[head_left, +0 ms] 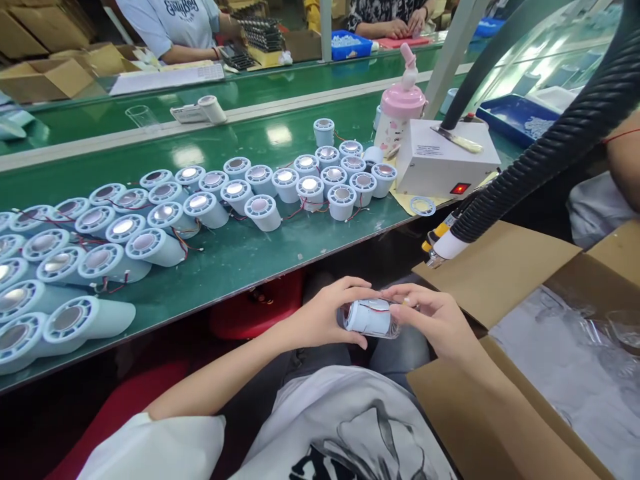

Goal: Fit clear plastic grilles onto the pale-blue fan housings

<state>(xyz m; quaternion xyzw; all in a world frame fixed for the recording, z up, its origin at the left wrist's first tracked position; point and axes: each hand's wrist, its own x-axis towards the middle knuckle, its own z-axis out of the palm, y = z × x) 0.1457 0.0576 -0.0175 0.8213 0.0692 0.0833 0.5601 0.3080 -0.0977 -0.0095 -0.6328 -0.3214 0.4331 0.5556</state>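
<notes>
Over my lap, a light-blue cylindrical part (369, 317) lies on its side within a clear plastic cup, a red wire showing along it. My left hand (336, 310) is wrapped round its left end, thumb below and fingers above. At the right end, my right hand (431, 317) pinches the cup's rim with thumb and fingertips, near a small pale connector. On the green bench (240, 257) before me stand many similar light-blue cylinders (263, 212) with slotted ring tops, silvery discs and red-black wires.
A white box with a lit red switch (450, 160) stands right of a pink-lidded bottle (400, 110). A black corrugated hose (530, 147) hangs at right, above an open carton (500, 280) holding clear plastic cups. Co-workers' hands (407, 27) are across the bench.
</notes>
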